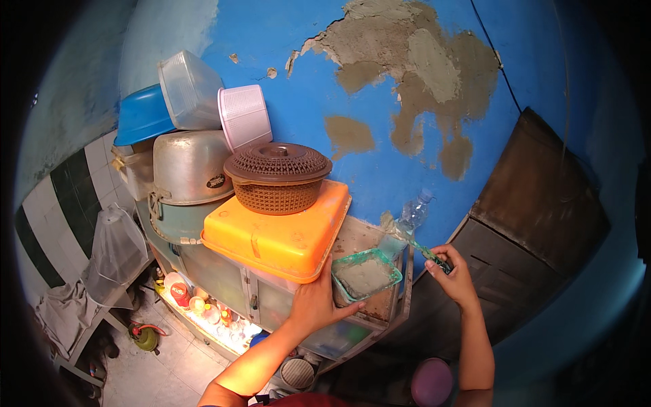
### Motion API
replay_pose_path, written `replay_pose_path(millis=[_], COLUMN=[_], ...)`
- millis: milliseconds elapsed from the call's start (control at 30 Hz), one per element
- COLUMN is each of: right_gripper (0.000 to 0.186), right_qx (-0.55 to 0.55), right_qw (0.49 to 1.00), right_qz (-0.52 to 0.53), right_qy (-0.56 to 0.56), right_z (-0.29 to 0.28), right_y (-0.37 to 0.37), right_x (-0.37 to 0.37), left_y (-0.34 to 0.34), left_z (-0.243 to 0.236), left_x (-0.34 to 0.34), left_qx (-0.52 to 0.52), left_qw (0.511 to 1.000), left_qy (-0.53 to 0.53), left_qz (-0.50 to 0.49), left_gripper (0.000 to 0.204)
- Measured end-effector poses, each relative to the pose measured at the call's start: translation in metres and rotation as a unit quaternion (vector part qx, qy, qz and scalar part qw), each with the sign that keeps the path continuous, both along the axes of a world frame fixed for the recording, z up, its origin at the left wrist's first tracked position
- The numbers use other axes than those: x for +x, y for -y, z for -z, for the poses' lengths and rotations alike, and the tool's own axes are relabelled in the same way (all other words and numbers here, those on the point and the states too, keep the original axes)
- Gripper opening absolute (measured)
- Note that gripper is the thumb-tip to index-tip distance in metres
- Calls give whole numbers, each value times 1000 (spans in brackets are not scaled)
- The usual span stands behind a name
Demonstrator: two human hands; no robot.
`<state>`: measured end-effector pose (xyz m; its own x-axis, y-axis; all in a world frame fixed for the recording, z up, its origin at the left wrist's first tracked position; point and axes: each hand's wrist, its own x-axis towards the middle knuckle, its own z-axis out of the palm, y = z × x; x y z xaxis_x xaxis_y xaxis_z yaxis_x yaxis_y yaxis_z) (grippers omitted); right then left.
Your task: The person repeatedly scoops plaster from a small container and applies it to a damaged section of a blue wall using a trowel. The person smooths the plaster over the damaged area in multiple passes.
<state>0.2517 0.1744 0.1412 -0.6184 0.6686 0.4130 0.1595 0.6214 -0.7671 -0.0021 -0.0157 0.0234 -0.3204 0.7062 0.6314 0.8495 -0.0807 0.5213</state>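
My left hand grips a small green rectangular tray from below and at its left end; grey cement mix fills the tray. My right hand holds the green handle of a trowel, whose grey-coated blade points up and left over the tray's far right corner. Both are raised close to a blue wall with rough grey cement patches higher up. The blade tip lies near the blue wall and a bare grey area beside the cabinet.
An orange tub carrying a brown lidded basket sits on a cabinet, just left of the tray. Metal pots, a blue basin and plastic containers are stacked behind it. A dark door stands right. A purple round object lies below.
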Motion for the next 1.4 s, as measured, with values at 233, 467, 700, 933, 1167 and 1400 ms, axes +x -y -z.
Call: replay_pose_path(millis=[233, 467, 700, 933, 1167, 1400], right_gripper=[27, 33, 32, 33, 35, 38], right_qx=[106, 132, 89, 90, 117, 140], right_qw=[989, 976, 961, 953, 950, 951], right_qz=[34, -14, -48, -34, 15, 98], right_qy=[-101, -173, -258, -287, -288, -256], right_z=[-67, -174, -261, -305, -326, -334], right_y=[-8, -48, -87, -124, -143, -145], right_x=[-69, -167, -269, -327, -336, -334], left_y=[-7, -9, -8, -9, -11, -5], left_z=[16, 18, 20, 22, 21, 16], left_x=[-1, -2, -5, -5, -6, -2], left_qx=[-9, 14, 25, 89, 105, 68], left_qw=[999, 998, 996, 992, 990, 989], left_qy=[-36, -58, -87, -84, -95, -115], left_qz=[-18, -18, -21, -23, -30, -61], left_gripper=[133, 132, 130, 125, 121, 120])
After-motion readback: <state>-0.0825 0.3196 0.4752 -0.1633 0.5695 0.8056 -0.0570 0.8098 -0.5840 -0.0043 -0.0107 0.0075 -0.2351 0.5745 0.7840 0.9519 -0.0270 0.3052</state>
